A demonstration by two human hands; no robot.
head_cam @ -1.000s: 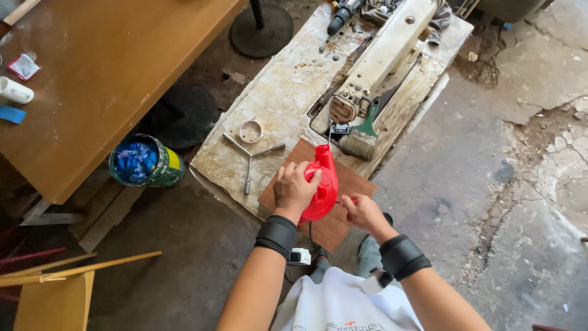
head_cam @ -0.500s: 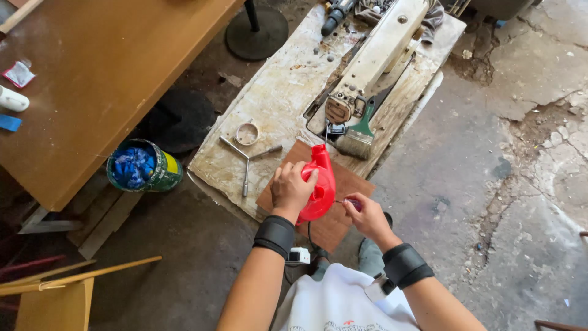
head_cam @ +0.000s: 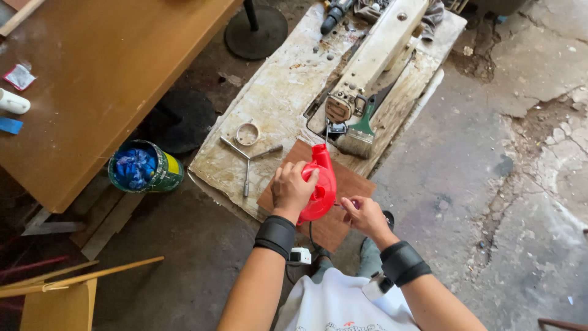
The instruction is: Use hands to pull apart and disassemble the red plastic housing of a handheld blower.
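Down over the grimy work slab (head_cam: 288, 98), the person's left hand (head_cam: 293, 190) wraps around the body of a red electric blower (head_cam: 321, 184), fingers curled over its rounded housing and thumb tucked on the near side, so the tool is firmly gripped. The blower points its nozzle away from the person, toward the far end of the slab, and it hangs just above a brown wooden board (head_cam: 343, 196) that lies on the slab's near corner. Right beside it, the right hand (head_cam: 362, 214) sits at the blower's rear edge with fingertips pinched together on something small and thin; whether that is a cord or a fitting, I cannot tell from this angle. Both wrists carry black bands.

Just beyond the nozzle lies a green-handled paintbrush (head_cam: 361, 132), bristles toward the person, resting against a long, dirty white machine body (head_cam: 373, 55) that runs diagonally up the slab. Left of the board, a three-armed metal wrench (head_cam: 248, 156) lies flat, and a small round ring-shaped tin (head_cam: 247, 133) sits just past it. At the slab's far end a dark power drill (head_cam: 334, 15) lies on its side.

On the floor to the left stands a green can (head_cam: 145, 167) stuffed with blue cloth, close to the edge of a big brown wooden table (head_cam: 104, 73). A black round stand base (head_cam: 256, 32) rests between table and slab.
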